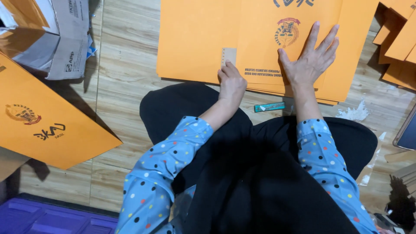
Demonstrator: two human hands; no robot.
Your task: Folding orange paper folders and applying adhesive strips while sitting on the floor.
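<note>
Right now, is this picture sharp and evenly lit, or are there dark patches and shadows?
In the head view, the light is soft and fairly even: the orange sheets show no glare, and the left hand and right hand look sharp. The cardboard box throws a dark shadow on the wooden floor, and the person's black lap swallows all detail.

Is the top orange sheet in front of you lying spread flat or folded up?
Spread flat. The top orange sheet lies level on the stack; the right hand presses it with open fingers, while the left hand touches a small tan strip.
</note>
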